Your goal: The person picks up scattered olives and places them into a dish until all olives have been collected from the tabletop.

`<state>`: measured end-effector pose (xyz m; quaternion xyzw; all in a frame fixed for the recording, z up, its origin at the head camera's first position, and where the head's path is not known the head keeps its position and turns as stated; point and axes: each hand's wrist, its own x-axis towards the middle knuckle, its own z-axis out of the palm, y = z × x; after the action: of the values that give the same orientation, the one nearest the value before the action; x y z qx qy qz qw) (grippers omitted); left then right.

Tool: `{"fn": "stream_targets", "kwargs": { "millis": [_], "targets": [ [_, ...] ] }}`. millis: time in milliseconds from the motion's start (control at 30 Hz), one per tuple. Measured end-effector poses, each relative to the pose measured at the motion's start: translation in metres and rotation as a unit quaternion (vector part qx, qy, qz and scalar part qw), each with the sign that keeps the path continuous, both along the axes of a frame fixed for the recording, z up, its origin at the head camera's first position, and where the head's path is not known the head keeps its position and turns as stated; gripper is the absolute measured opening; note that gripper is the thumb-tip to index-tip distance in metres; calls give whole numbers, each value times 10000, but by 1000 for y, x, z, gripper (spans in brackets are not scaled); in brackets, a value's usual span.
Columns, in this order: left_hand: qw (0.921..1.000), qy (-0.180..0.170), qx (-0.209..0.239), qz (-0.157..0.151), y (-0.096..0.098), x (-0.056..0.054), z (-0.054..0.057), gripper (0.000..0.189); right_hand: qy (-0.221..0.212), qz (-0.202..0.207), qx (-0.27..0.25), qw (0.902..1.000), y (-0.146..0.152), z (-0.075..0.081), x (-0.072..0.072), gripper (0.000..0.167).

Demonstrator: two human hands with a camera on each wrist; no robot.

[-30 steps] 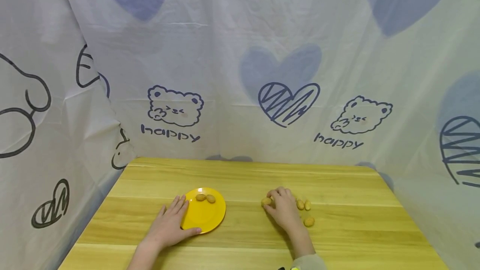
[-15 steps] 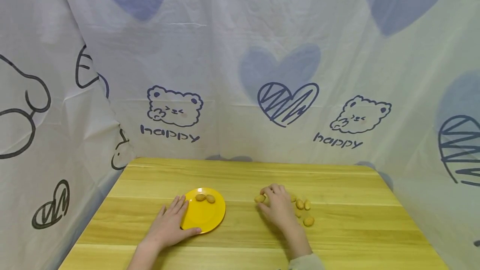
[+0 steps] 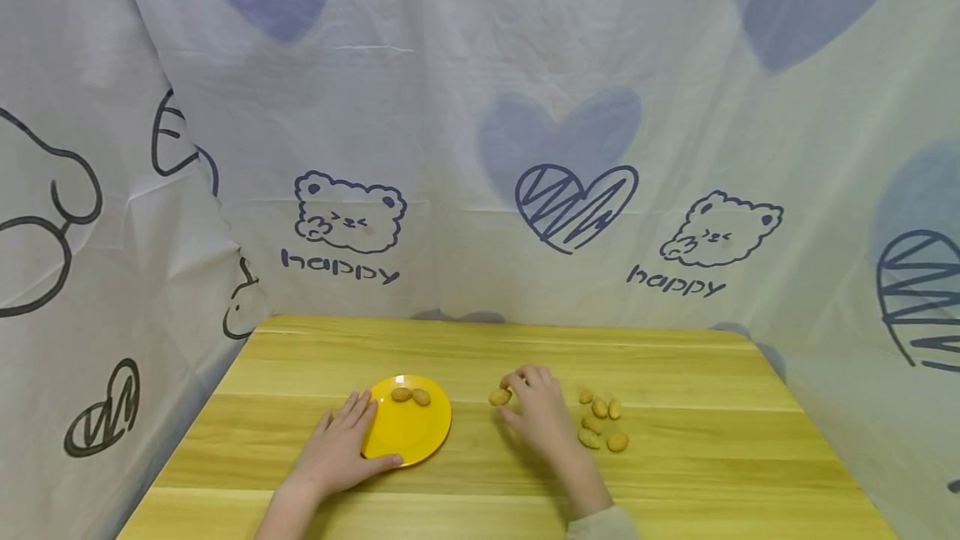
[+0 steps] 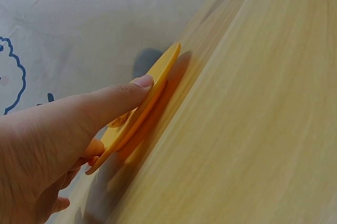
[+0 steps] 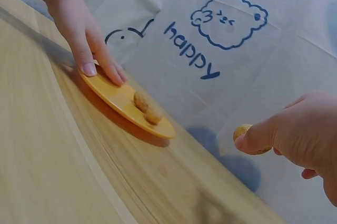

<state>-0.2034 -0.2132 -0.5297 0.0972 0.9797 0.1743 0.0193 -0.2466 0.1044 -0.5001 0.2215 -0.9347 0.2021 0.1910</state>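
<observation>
On the table a yellow plate (image 3: 405, 432) carries two tan peanuts in the shell (image 3: 412, 396) near its far rim. My left hand (image 3: 333, 452) rests on the plate's left side, fingers straight and thumb (image 4: 139, 83) laid on the rim. Right of the plate, my right hand (image 3: 542, 415) pinches one peanut (image 3: 500, 397) between thumb and fingers. The right wrist view shows this held peanut (image 5: 245, 135) lifted clear of the tabletop, partly hidden by the thumb.
Several more peanuts (image 3: 600, 408) lie loosely grouped on the wooden table (image 3: 465, 507), to the right of my right hand. A white cloth (image 3: 465, 273) printed with hearts and bears hangs behind the table and along both sides.
My right hand has moved left with the pinched peanut, toward the plate, uncovering more of the loose peanuts. The left hand and the plate have stayed in place.
</observation>
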Motion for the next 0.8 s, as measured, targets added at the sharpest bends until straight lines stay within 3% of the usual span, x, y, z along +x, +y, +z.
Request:
{"fn": "stream_targets", "kwargs": {
  "millis": [333,800],
  "targets": [
    [9999,-90,49,2,1,0,3,109,22,127,52,9999,-14,3,1,28],
    [10000,-40,73,17,0,1,3,108,519,485,235,9972,-31,3,4,27]
  ]
}}
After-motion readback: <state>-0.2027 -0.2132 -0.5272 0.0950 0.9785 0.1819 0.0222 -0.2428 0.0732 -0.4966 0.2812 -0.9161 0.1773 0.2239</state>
